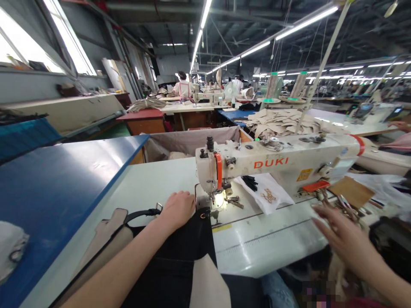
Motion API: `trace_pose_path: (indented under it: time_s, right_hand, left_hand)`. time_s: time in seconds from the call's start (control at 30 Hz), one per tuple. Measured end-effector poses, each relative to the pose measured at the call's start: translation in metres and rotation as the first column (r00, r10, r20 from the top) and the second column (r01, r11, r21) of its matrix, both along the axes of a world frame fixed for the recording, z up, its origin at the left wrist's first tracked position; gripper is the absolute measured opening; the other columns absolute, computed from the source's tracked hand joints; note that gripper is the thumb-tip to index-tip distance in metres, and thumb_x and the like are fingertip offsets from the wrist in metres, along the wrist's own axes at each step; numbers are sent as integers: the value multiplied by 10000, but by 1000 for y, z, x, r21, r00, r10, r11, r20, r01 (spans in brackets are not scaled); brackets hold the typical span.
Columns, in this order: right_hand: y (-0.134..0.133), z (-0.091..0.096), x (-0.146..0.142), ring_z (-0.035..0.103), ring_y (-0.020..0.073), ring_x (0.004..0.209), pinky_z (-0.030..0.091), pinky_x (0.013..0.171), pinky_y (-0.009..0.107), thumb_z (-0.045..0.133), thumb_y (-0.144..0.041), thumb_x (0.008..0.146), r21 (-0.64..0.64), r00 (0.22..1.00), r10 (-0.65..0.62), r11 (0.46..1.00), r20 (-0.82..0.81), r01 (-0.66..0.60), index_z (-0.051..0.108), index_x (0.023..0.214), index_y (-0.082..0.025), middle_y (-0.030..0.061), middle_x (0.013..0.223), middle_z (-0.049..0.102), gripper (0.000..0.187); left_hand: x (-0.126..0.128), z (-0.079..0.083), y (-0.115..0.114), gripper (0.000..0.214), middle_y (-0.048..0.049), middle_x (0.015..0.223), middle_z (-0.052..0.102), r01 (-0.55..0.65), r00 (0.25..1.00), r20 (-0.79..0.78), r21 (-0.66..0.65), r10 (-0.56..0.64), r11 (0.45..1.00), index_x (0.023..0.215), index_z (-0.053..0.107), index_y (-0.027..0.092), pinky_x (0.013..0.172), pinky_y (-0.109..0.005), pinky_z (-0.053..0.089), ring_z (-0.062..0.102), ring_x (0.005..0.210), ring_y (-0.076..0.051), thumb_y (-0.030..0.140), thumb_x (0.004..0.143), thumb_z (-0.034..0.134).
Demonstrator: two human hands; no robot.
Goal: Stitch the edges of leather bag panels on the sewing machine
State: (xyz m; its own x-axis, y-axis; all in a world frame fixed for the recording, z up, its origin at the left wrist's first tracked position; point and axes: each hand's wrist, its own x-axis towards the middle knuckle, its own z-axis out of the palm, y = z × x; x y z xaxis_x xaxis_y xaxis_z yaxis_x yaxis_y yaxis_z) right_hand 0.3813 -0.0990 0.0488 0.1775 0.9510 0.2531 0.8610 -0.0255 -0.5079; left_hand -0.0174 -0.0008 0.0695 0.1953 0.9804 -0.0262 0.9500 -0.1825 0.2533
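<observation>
Apparently, left hand (pixel 178 208) steadies black fabric (pixel 194 241) against the sewing machine (pixel 272 162), finger grip unclear; right hand (pixel 342 229), fingers apart, hovers by the counter's (pixel 266 250) front edge.

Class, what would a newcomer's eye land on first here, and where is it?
Probably the white sewing machine marked DUKI, just right of centre. Next come the two hands: the left hand at the black material left of the machine's needle end, the right hand towards the right edge. Behind the machine lies a pile of beige pieces.
</observation>
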Motion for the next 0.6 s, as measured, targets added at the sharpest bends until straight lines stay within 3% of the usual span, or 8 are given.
trace_pose_path:
  time_s: [0.03, 0.07, 0.13, 0.17, 0.23, 0.33, 0.47, 0.6]
  right_hand:
    - [-8, 0, -31, 632, 277, 862, 496, 741, 416, 415, -532, 800, -113, 978, 110, 985, -180, -131, 641, 962, -221, 129, 975, 669, 417]
    - [-14, -1, -63, 630, 256, 872, 495, 771, 393, 454, -499, 808, -240, 907, 242, 912, -344, -334, 643, 992, -226, 103, 974, 676, 379]
    - [-16, -1, -123, 618, 235, 877, 474, 810, 372, 535, -422, 784, -254, 753, 309, 810, -581, -528, 645, 999, -211, 84, 975, 675, 321]
    - [-12, -1, -150, 610, 227, 892, 462, 823, 367, 560, -386, 770, -232, 677, 278, 795, -681, -560, 637, 1005, -195, 88, 1006, 663, 312]
    - [4, 2, -192, 600, 211, 934, 475, 761, 332, 629, -341, 705, -309, 482, -2, 770, -876, -559, 591, 1040, -183, 93, 1081, 629, 372]
    - [32, 9, -230, 593, 151, 907, 463, 680, 255, 622, -325, 718, -318, 229, -222, 703, -948, -636, 572, 956, -184, 61, 1022, 626, 282]
    - [52, 9, -256, 479, 82, 512, 349, 484, 187, 649, -287, 655, -372, 282, -246, 692, -927, -619, 559, 682, -164, -18, 618, 546, 155]
    - [48, 2, -270, 366, 77, 502, 305, 499, 197, 711, -302, 594, -221, 281, -54, 761, -958, -610, 495, 503, -164, -58, 499, 397, 272]
  left_hand:
    - [-1, -1, -2, 239, -120, 824, 657, -2, 999, -41, 7, 2, 1000, 669, 603, 186, 880, -420, 362, 587, 926, -295, 282, 814, 438]
    - [-1, -2, -5, 250, -121, 825, 659, -7, 997, -74, 11, 8, 1000, 686, 602, 188, 868, -417, 370, 597, 914, -292, 293, 827, 424]
    - [-1, -4, -8, 270, -118, 817, 665, -30, 992, -124, 13, 31, 999, 724, 594, 194, 800, -393, 404, 622, 870, -280, 306, 853, 384]
    - [-1, -5, -10, 283, -116, 807, 668, -46, 989, -140, 14, 48, 999, 738, 585, 196, 758, -378, 415, 632, 844, -274, 307, 865, 359]
    - [-1, -6, -12, 301, -110, 794, 674, -78, 984, -157, 25, 80, 997, 757, 564, 199, 699, -355, 420, 645, 814, -266, 305, 885, 313]
    - [-5, -8, -14, 308, -101, 787, 682, -128, 979, -151, 59, 136, 990, 765, 532, 207, 661, -333, 410, 652, 803, -254, 302, 903, 274]
    - [-11, -5, -15, 339, -79, 755, 675, -211, 969, -104, 122, 223, 970, 733, 488, 223, 626, -305, 395, 650, 766, -230, 330, 927, 232]
    - [-16, 14, -29, 347, -28, 661, 627, -244, 968, 6, 274, 252, 930, 702, 433, 244, 599, -283, 390, 624, 663, -195, 348, 943, 206]
